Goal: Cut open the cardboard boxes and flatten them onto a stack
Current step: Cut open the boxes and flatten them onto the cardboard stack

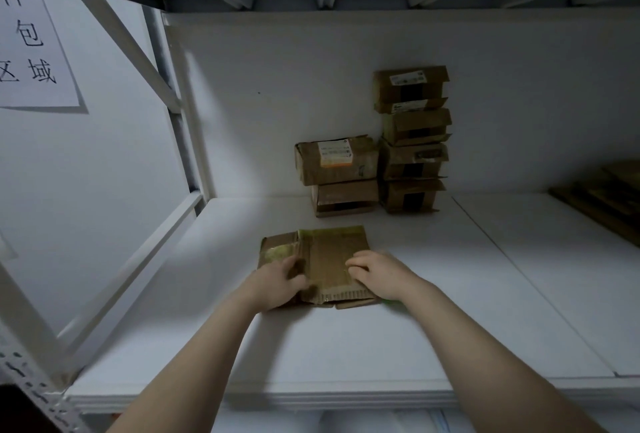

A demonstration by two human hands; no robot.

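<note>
White shelf [346,346], flattened box [332,252] mid-shelf, short box stack [341,176] and tall box stack [412,142] behind, cardboard pile [609,197] right

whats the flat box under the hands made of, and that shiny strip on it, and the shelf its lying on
The flattened box is corrugated cardboard, matte brown; the fluted edge shows along its near side. The strip looks like glossy yellowish-green plastic tape, since it catches the light. The shelf is a smooth matte white board, perhaps painted wood or laminate; the look leaves that open.
</note>
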